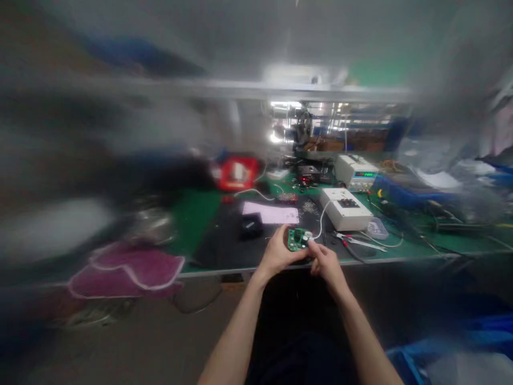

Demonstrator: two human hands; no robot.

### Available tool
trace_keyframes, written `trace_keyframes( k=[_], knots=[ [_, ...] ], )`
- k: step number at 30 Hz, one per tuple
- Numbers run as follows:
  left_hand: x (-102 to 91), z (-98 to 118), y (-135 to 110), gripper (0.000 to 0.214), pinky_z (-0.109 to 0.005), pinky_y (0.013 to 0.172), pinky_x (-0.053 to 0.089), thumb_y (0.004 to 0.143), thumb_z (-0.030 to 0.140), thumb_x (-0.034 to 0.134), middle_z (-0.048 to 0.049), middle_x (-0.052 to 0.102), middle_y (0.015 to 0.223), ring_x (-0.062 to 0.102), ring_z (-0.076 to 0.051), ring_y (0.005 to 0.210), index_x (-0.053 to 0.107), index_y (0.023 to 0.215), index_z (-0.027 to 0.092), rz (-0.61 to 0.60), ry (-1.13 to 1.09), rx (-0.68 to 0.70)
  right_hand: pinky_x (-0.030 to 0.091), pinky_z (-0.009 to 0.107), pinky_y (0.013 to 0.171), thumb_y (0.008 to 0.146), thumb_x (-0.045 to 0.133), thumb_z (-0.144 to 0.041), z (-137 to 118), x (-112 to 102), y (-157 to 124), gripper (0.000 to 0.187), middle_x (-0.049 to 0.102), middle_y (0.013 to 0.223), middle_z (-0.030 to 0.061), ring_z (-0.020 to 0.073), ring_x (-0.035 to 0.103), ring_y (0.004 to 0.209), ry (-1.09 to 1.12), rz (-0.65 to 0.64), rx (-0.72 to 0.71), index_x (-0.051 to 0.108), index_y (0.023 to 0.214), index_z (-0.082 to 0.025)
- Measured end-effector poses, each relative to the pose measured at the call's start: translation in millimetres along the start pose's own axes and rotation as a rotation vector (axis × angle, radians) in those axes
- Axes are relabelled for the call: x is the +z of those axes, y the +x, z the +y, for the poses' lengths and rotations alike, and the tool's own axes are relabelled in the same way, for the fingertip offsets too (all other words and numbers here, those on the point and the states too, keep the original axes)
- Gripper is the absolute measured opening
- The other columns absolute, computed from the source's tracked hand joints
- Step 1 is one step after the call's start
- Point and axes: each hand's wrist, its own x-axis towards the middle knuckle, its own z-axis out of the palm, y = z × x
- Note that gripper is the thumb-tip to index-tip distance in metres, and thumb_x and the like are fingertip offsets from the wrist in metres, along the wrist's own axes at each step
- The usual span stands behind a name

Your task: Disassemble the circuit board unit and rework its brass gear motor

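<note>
My left hand (276,252) is closed round a small green circuit board (297,239), holding it just above the front edge of the workbench. Beside it, my right hand (325,261) pinches at the board's right side, where a white wire (321,216) ends in a small white plug. That wire runs up to a white box (347,208) with a black panel. What the right fingers grip is too small to make out.
A black mat (224,240) covers the green bench (192,214); a pale sheet (271,213) and a black block (250,225) lie on it. Pliers (356,241) lie right. A power supply with a lit display (356,172), a red object (237,172) and a magenta cloth (128,270) are around. Much is motion-blurred.
</note>
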Motion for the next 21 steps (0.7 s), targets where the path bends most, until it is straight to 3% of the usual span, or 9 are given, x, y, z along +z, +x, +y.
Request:
trace_keyframes(
  k=[21],
  knots=[
    [-0.9,-0.9,1.7,0.085,-0.038,0.104,0.053,0.064,0.055,0.089,-0.0072,0.068,0.130,0.068,-0.026,0.117,0.055,0.135,0.024,0.006,-0.013,0.027,0.040,0.012,0.047,0.110,0.051,-0.059,-3.5,-0.8,-3.9,0.052,0.049,0.067,-0.0025,0.0042,0.045,0.050,0.049,-0.014,0.000,0.061,0.112,-0.007]
  ],
)
